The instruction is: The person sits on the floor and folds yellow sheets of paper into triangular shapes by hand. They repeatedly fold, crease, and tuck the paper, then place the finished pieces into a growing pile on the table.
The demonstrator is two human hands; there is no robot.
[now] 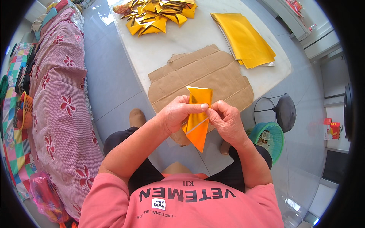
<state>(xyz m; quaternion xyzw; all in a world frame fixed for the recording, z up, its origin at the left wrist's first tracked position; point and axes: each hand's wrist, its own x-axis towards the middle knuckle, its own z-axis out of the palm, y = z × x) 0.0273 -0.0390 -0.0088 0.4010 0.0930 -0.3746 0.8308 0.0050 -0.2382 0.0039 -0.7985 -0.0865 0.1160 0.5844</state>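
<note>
A partly folded sheet of gold foil paper (199,98) is held upright between my hands, over the near edge of a flat piece of brown cardboard (199,71). My left hand (181,112) grips it from the left, thumb across its front. At its right edge, the fingertips of my right hand (228,118) pinch the paper. The lower end comes to a point, with a pale strip crossing above it. Beyond the cardboard lie a heap of folded gold foil pieces (156,15) at the far left and a stack of flat gold sheets (245,40) at the right.
The cardboard rests on a white table (273,77). A reddish, roundish object (121,8) sits by the folded heap. Right of my knees stand a green basket (281,142) holding scraps and a dark-seated stool (286,112). A pink flowered cover (62,77) drapes furniture at the left.
</note>
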